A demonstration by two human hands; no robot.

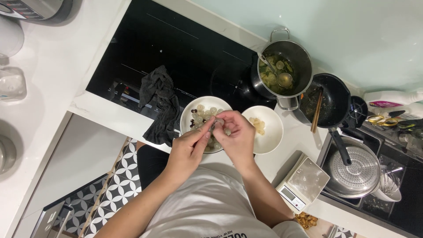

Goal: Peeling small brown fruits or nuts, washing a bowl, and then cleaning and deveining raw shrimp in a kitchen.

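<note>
Hands: left (190, 147), right (235, 132) pinching pale fruit (216, 125) over bowl (187, 115)

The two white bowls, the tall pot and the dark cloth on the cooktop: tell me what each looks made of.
White bowl with fruit and white bowl beside it: likely glazed ceramic, smooth and evenly glossy, though melamine is possible. Tall pot: stainless steel, with a bright silvery sheen and riveted metal handles. Dark cloth: soft woven fabric, matte grey, crumpled into folds and draped over the counter edge.
</note>
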